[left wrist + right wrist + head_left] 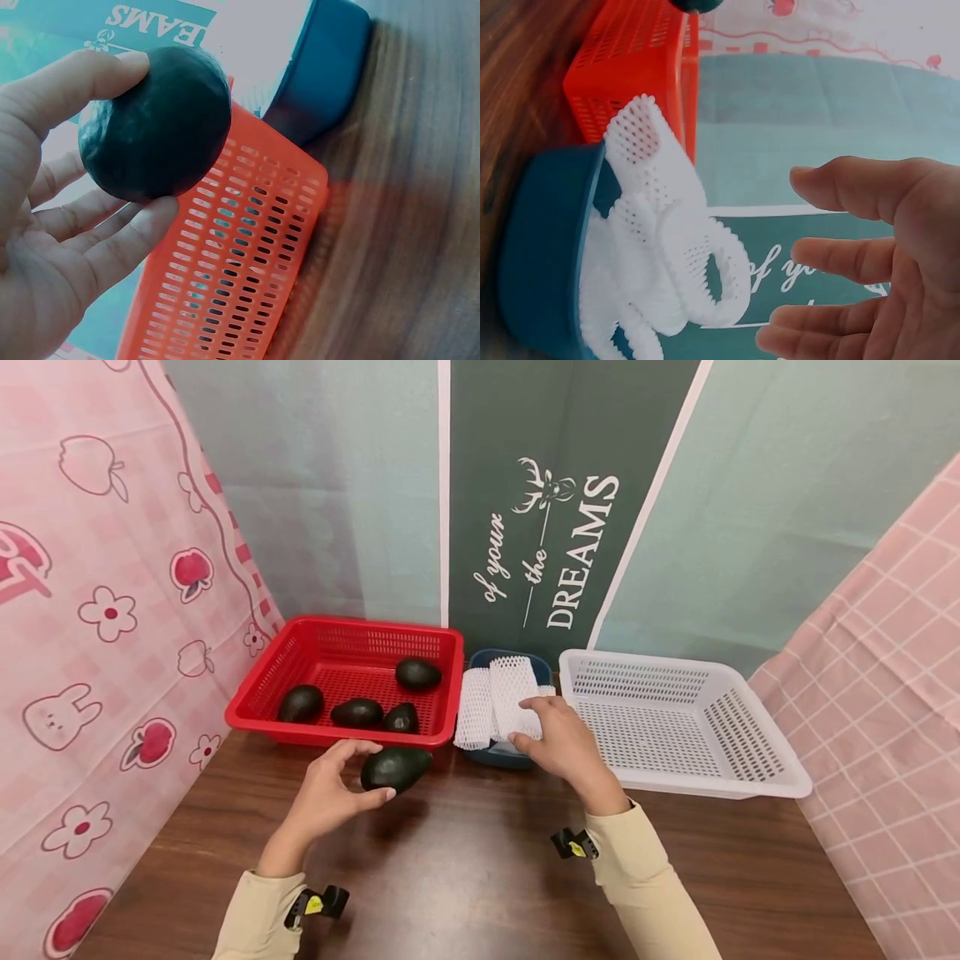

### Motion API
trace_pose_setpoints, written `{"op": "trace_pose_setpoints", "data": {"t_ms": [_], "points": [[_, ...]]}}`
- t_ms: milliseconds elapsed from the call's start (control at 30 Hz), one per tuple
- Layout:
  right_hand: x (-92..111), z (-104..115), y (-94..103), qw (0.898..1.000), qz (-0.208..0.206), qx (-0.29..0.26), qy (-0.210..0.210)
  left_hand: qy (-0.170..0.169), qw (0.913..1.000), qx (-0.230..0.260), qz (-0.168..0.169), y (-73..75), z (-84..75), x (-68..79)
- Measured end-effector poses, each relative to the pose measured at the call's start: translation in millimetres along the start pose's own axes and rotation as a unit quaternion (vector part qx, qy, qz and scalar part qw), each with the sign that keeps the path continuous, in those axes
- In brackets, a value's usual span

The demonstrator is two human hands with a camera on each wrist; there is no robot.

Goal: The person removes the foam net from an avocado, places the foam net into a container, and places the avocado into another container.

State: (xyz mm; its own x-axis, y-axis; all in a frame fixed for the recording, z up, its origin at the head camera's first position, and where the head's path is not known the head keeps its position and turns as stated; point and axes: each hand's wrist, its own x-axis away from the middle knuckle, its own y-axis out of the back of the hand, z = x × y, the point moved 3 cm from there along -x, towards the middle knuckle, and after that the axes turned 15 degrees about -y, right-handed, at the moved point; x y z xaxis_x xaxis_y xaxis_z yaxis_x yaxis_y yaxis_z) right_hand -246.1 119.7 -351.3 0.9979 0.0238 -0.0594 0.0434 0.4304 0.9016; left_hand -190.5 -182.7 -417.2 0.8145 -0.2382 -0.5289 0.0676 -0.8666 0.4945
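Observation:
My left hand (324, 800) holds a dark green avocado (396, 769) between thumb and fingers, in front of the red basket (339, 733) and above the table. In the left wrist view the same avocado (157, 124) is pinched clear of the basket wall. Several more avocados, one of them a dark avocado (418, 674), lie inside the red basket. My right hand (566, 747) hovers by the white foam net sleeves (516, 681) that stick out of a blue bin (504, 758). In the right wrist view its fingers are spread, apart from the foam net sleeves (656, 165).
A white slotted basket (757, 785) stands right of the blue bin. The brown wooden table (465, 877) stretches in front of the containers. Patterned cloth hangs at the back and on both sides.

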Motion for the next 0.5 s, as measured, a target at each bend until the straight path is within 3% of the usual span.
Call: {"op": "trace_pose_setpoints", "data": {"t_ms": [233,500], "points": [[1.2,11.0,-3.8,1.0,0.009,0.016,0.019,-0.03,0.9986,-0.024,-0.037,4.0,-0.2,-7.9],[0.4,26.9,-11.8,0.998,0.016,0.035,0.042,-0.03,0.9947,-0.035,-0.092,3.3,3.0,-19.0]]}}
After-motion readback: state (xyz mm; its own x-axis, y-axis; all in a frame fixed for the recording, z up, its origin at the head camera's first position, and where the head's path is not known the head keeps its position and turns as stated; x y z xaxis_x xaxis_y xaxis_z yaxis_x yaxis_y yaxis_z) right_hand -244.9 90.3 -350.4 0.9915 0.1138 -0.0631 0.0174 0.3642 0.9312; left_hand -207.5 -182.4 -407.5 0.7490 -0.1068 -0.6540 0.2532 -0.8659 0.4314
